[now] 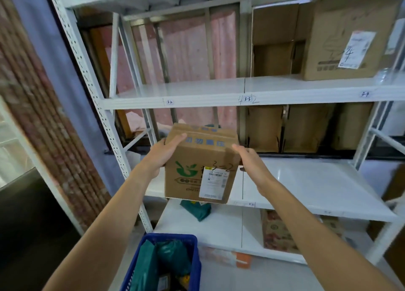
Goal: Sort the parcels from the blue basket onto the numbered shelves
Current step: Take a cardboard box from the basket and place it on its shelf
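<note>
The left hand (pixel 163 157) curls over the upper left edge of the cardboard box (pixel 197 159). The right hand (pixel 251 160) presses straight-fingered against its right side. The box, marked 3-2, is held upright before the lower shelf (pixel 306 185). The shelf tagged 3-2 (pixel 142 103) lies above, slightly left.

I have both arms stretched forward and upward, forearms bare. My left hand (pixel 163 157) sits at the left side of the cardboard box (pixel 197 152), fingers curled over its top edge. My right hand (pixel 252 162) lies against the box's right side, fingers nearly straight, pressing inward.
</note>
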